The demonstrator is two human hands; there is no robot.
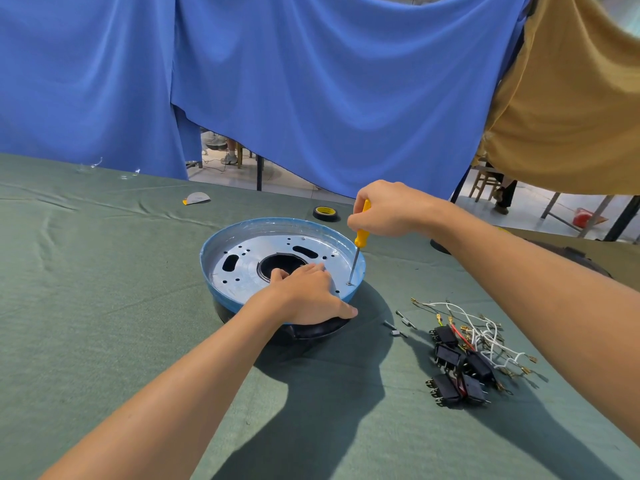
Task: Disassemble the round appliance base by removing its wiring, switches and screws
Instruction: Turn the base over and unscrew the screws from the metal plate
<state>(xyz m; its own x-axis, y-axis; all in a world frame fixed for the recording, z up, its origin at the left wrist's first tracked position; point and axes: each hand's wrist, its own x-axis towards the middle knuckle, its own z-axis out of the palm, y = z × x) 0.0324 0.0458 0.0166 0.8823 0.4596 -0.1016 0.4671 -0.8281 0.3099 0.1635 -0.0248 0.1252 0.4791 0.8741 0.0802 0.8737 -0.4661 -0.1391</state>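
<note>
From the head view, one round appliance base (239,271) sits open side up, mid-table on the green cloth (104,271). The left hand (308,292) lies flat across its near rim, fingers straight on the metal plate and thumb down the outside, gripping nothing. The right hand (388,209) is curled tight round one yellow-handled screwdriver (360,239), whose tip is on a screw (349,283) by the right rim. Right of the base, well apart, lie three loose screws (390,325), about five black switches (450,358) and a tangle of wires (485,327). One tape roll (325,213) sits near the far edge. Cloth stretches wide to the left and the near side.
</note>
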